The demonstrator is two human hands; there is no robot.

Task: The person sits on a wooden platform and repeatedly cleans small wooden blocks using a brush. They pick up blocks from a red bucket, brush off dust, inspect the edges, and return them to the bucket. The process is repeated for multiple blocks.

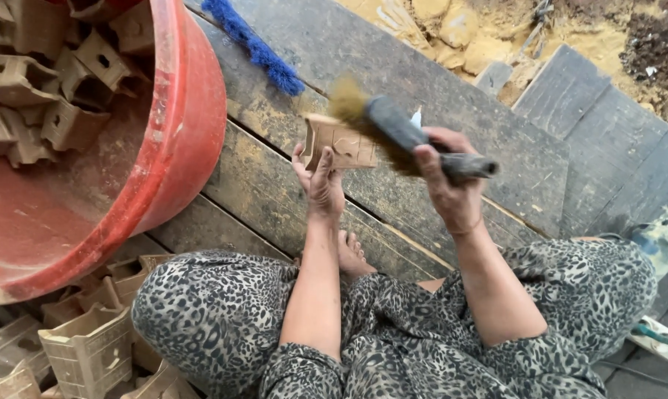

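Gripping a tan clay piece (339,140), left hand (321,181) — right hand (446,185) clenched round a worn brush (404,134), beside a red tub (175,140).

left hand (321,177) holds clay piece (340,142); right hand (446,177) grips brush (408,134).

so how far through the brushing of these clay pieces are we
Done, apparently: a stack of clay pieces beside the left knee. In hand: the left hand holds one clay piece while the right hand works a brush across it. Left: the red tub holds many more pieces, though whether those are brushed cannot be told.
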